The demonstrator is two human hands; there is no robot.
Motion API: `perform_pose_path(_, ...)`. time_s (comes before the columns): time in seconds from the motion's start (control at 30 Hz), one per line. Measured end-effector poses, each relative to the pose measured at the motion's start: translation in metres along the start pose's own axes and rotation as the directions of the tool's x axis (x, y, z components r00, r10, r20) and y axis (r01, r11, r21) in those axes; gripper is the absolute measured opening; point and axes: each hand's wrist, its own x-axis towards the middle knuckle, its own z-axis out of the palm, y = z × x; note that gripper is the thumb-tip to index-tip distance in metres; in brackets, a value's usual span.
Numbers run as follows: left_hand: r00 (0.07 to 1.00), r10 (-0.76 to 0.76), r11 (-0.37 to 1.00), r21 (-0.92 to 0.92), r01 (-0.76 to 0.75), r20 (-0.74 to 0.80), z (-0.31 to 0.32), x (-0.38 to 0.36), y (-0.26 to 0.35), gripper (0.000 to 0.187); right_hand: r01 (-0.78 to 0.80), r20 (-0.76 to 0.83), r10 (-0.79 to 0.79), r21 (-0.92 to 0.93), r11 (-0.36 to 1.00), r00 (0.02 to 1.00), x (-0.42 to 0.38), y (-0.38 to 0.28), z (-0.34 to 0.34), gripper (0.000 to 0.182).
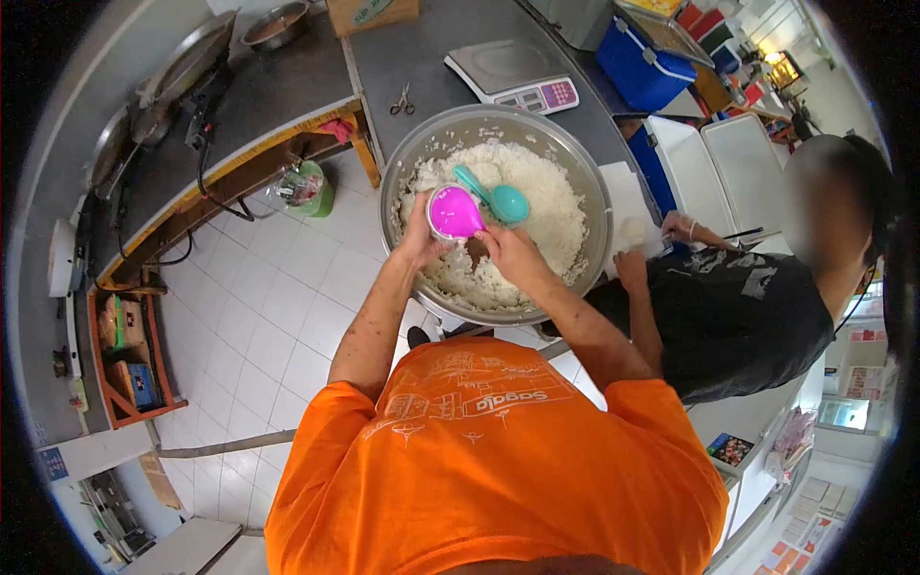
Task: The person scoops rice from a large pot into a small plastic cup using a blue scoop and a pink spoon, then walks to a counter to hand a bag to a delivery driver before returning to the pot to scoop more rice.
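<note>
A wide metal basin [596, 196] full of cooked white rice [537, 163] stands in front of me. Over its near side, my left hand [419, 236] is closed around a round cup with a pale rim [431, 218]. A bright pink scoop [454, 211] sits against the cup's mouth, and my right hand [517, 257] grips its narrow end. What the cup holds is hidden by the scoop. Close to my right hand, a teal scoop [508, 203] lies on the rice with its handle pointing up and left.
Behind the basin are a digital scale [517, 72] and scissors [402, 100] on the dark counter [412, 57]. A person in black [738, 321] works at the right, hands near white paper [625, 187] and an open cooler [680, 158]. A green bin [311, 192] stands on the floor.
</note>
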Motion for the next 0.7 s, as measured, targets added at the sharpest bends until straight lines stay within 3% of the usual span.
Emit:
perform_pose_path(0.03, 0.993, 0.066, 0.995, -0.062, -0.072, -0.095, 0.013, -0.004, 0.006, 0.053, -0.056, 0.104, 0.054, 0.008, 0.998, 0.993, 0.008, -0.001, -0.009, 0.031)
perform_pose_path(0.07, 0.994, 0.059, 0.996, -0.059, -0.065, -0.097, 0.005, -0.001, 0.006, 0.053, -0.113, 0.209, 0.108, 0.012, 0.994, 0.972, 0.015, -0.002, -0.021, 0.031)
perform_pose_path(0.13, 0.984, 0.17, 0.974, -0.143, -0.176, -0.058, -0.021, 0.003, 0.007, 0.052, -0.129, 0.233, 0.133, -0.035, 0.991, 0.963, 0.023, 0.002, -0.048, 0.029)
perform_pose_path(0.17, 0.961, 0.252, 0.954, -0.138, -0.267, -0.116, -0.014, -0.016, 0.02, 0.051, -0.133, 0.244, 0.145, -0.064, 0.989, 0.959, 0.027, 0.015, -0.06, 0.028)
perform_pose_path(0.2, 0.96, 0.251, 0.954, -0.137, -0.267, -0.121, -0.016, -0.021, 0.03, 0.051, -0.137, 0.262, 0.157, -0.095, 0.986, 0.952, 0.03, 0.022, -0.064, 0.028)
perform_pose_path(0.3, 0.813, 0.528, 0.837, -0.013, -0.547, -0.244, -0.023, -0.027, 0.04, 0.049, -0.137, 0.342, 0.209, -0.223, 0.965, 0.916, 0.029, 0.046, -0.005, 0.02)
perform_pose_path(0.33, 0.811, 0.529, 0.836, -0.012, -0.549, -0.249, -0.032, -0.021, 0.032, 0.049, -0.04, 0.299, 0.163, -0.379, 0.925, 0.94, 0.03, 0.044, 0.018, 0.023)
perform_pose_path(0.37, 0.63, 0.72, 0.686, 0.163, -0.709, -0.29, -0.047, -0.01, 0.02, 0.047, 0.053, 0.263, 0.103, -0.525, 0.849, 0.959, 0.033, 0.037, 0.039, 0.027)
perform_pose_path(0.4, 0.412, 0.866, 0.492, 0.341, -0.801, -0.282, -0.057, -0.006, 0.013, 0.044, 0.057, 0.267, 0.098, -0.518, 0.853, 0.959, 0.035, 0.035, 0.06, 0.027)
perform_pose_path(0.43, 0.249, 0.93, 0.36, 0.527, -0.77, -0.272, -0.038, -0.02, 0.011, 0.045, 0.064, 0.283, 0.089, -0.489, 0.87, 0.955, 0.037, 0.031, 0.076, 0.026)
perform_pose_path(0.47, 0.248, 0.93, 0.359, 0.53, -0.768, -0.27, -0.035, -0.017, 0.005, 0.045, 0.068, 0.296, 0.081, -0.461, 0.885, 0.952, 0.039, 0.03, 0.088, 0.026)
perform_pose_path(0.53, 0.183, 0.915, 0.299, 0.299, -0.906, -0.359, -0.036, -0.009, -0.005, 0.05, 0.08, 0.338, 0.086, -0.447, 0.891, 0.937, 0.04, 0.009, 0.085, 0.025)
perform_pose_path(0.7, 0.168, 0.934, 0.293, 0.404, -0.866, -0.316, -0.047, -0.006, -0.01, 0.058, 0.128, 0.336, 0.003, -0.366, 0.922, 0.942, 0.031, 0.03, 0.09, 0.026)
